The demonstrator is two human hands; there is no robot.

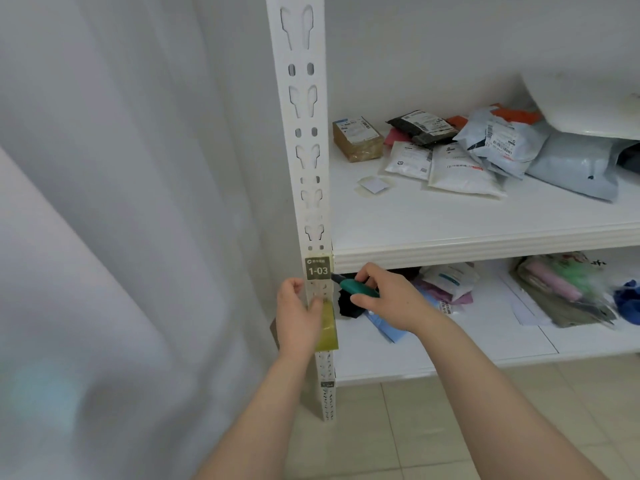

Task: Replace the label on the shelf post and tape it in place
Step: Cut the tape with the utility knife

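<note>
A white perforated shelf post [304, 140] runs down the middle of the view. A dark label [318, 268] reading 1-03 sits on it at the level of the upper shelf edge, under yellowish tape. My left hand [299, 317] pinches a strip of yellowish tape [327, 327] that hangs down the post below the label. My right hand [388, 299] grips a teal-handled cutter [356, 287], whose dark tip points at the post just under the label's right corner.
The upper shelf [485, 233] carries several parcels and mail bags [460, 150] plus a small loose square of backing paper [374, 185]. The lower shelf [467, 355] holds more bags and clothing. A pale curtain [121, 202] hangs at the left. Beige floor tiles [398, 427] lie below.
</note>
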